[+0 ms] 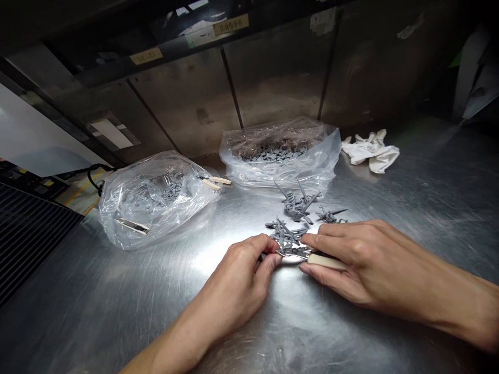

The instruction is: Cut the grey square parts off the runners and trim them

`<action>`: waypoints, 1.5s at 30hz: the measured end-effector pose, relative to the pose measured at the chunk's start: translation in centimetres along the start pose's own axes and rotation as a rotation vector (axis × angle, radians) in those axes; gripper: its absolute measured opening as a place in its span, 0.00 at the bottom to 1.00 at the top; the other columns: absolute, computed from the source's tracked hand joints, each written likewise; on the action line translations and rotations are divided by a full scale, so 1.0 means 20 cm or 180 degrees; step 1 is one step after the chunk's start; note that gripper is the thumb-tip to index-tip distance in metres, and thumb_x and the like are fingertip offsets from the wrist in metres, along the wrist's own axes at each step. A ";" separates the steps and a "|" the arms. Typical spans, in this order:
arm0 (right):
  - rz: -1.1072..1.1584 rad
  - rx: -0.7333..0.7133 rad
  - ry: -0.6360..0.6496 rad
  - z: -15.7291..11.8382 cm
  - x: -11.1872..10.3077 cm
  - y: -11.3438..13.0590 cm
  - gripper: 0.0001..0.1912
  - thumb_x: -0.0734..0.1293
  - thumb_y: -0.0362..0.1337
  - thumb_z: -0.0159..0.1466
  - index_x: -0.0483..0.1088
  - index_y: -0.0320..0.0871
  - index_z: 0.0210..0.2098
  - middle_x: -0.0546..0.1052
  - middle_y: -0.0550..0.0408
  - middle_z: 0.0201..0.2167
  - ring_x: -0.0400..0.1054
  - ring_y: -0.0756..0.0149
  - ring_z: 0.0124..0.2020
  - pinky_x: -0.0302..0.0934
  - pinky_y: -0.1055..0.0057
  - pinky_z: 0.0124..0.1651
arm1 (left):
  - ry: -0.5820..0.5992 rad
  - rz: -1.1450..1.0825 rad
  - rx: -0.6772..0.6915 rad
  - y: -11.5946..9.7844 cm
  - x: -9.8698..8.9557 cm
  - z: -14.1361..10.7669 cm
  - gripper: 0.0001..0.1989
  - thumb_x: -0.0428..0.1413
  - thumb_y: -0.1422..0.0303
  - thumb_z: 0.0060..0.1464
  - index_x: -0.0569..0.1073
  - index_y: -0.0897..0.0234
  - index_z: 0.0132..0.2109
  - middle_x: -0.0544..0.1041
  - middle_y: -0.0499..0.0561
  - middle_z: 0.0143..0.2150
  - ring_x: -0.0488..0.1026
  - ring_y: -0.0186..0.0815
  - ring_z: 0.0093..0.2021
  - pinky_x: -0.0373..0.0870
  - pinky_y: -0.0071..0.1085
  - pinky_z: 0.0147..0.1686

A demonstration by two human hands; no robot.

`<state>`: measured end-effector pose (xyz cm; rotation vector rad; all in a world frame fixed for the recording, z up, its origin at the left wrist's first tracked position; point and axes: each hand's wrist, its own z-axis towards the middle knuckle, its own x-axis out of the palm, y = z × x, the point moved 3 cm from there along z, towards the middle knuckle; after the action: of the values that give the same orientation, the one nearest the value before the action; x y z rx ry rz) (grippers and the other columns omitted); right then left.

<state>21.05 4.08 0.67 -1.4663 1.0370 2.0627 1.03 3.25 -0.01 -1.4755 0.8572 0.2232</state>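
My right hand [351,254] is closed around a pair of nippers with cream handles [325,262], whose metal jaws point left. Facing it, my left hand [253,270] pinches a small dark grey part between thumb and fingertips, right at the jaws' tips. Most of that part is hidden by my fingers. Just beyond both hands lies a loose pile of grey molded pieces [286,231] with thin stems. Another cluster of grey pieces [297,203] sits farther back, and a smaller grey bunch [331,214] is by my right fingertips.
An open clear plastic bag of small grey parts [278,169] stands at the back. To the left is a second plastic bag [156,208], with a cream-handled tool [214,183] and a small blade-like tool [132,226] on it. White gloves [372,150] lie back right on the metal table [148,306].
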 end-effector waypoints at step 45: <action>0.0787 0.0884 -0.0402 0.01 -0.23 -0.17 0.15 0.66 0.51 0.64 0.78 0.47 0.37 0.76 0.59 0.28 0.65 0.66 0.29 0.51 0.69 0.31 | -0.0082 0.2119 0.0466 -0.24 0.00 0.11 0.13 0.48 0.65 0.67 0.75 0.61 0.48 0.77 0.57 0.47 0.73 0.45 0.48 0.66 0.40 0.49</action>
<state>24.98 6.93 3.75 -1.1027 1.4455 2.0400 4.78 4.57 3.41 -1.0088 1.2963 0.6554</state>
